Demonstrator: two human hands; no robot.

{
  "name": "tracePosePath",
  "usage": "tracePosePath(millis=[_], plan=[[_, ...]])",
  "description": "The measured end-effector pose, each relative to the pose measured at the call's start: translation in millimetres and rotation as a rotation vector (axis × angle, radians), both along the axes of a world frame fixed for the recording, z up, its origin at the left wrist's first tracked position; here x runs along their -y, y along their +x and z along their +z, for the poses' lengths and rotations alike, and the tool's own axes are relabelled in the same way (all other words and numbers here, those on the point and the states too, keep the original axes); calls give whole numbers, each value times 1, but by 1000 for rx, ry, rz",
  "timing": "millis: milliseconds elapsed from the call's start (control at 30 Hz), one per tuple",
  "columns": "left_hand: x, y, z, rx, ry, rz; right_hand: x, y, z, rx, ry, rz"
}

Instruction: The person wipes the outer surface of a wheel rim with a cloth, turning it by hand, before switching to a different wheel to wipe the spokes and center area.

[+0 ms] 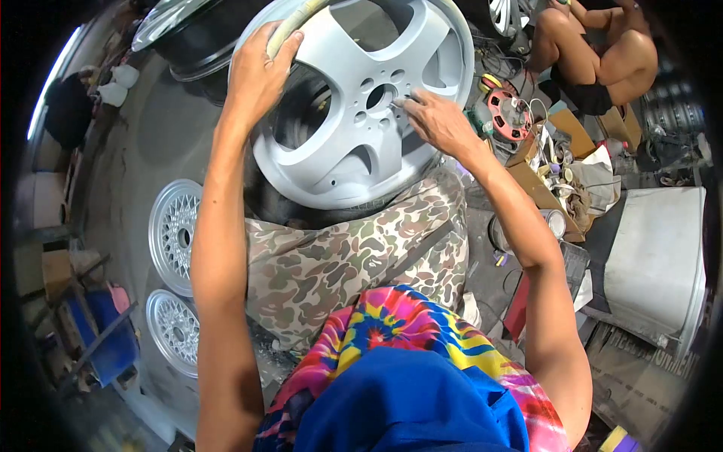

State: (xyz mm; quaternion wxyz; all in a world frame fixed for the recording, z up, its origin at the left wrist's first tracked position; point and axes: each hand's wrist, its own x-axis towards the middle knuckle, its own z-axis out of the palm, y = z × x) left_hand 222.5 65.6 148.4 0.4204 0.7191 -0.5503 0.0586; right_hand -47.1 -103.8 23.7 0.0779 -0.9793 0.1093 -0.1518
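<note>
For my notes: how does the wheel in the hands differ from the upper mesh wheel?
The held wheel has broad spokes; the mesh wheel a fine lattice. The held wheel is matte grey, the mesh wheel shiny silver. The held wheel stands tilted, gripped by the left hand; the mesh wheel lies on the floor. Both are car wheels.

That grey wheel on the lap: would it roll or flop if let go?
Probably stiff: the grey wheel looks like cast metal with thick spokes. Likely heavy, since the left hand grips its rim while it leans on the lap. Being round and on edge, it might roll or tip.
</note>
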Motion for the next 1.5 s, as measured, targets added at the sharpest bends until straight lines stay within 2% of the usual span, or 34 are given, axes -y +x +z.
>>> tracePosePath(millis=[167,233,333,400,467,533,600,633,733,767,900,1033,1100,1133,1200,1233,1300,1333,1400,1500], plan=[[0,-3,4,-19,-12,-6,-1,15,-21,162,-45,30],[-1,-6,7,-36,15,9,-14,20,-28,230,155,45],[-1,-5,6,-19,7,15,-25,22,-34,256,246,12],[-2,-5,6,-32,26,19,-15,20,-30,210,233,25],[-1,-6,6,-47,34,22,-6,18,-23,186,7,-18],[-2,-5,8,-25,35,14,-12,21,-22,103,14,-34],[-2,-5,8,-37,49,22,-25,23,-32,184,182,-9],[-2,-5,8,-49,66,31,-30,27,-37,320,242,-19],[-1,-3,4,1,21,21,-20,30,-37,325,248,44],[-1,-2,3,2,23,21,-15,26,-34,226,244,3],[-3,-3,4,-46,18,6,-3,21,-19,134,192,59],[-1,-1,4,-1,16,9,-13,31,-26,299,234,128],[-2,-5,5,-26,24,19,-22,34,-18,23,558,-81],[-2,-6,7,-49,30,31,-27,34,-18,25,558,-83],[0,-4,6,-38,24,20,-34,38,-18,167,817,-101],[0,-2,4,-29,21,10,-32,38,-21,167,820,-97],[-2,-2,3,-29,21,5,-21,33,-26,208,322,28],[-1,-3,4,-27,15,-2,-17,30,-26,205,319,26],[-1,-1,2,-22,1,-8,-9,28,-24,171,129,90],[-1,0,2,-7,-2,-13,-10,34,-35,311,168,107]])
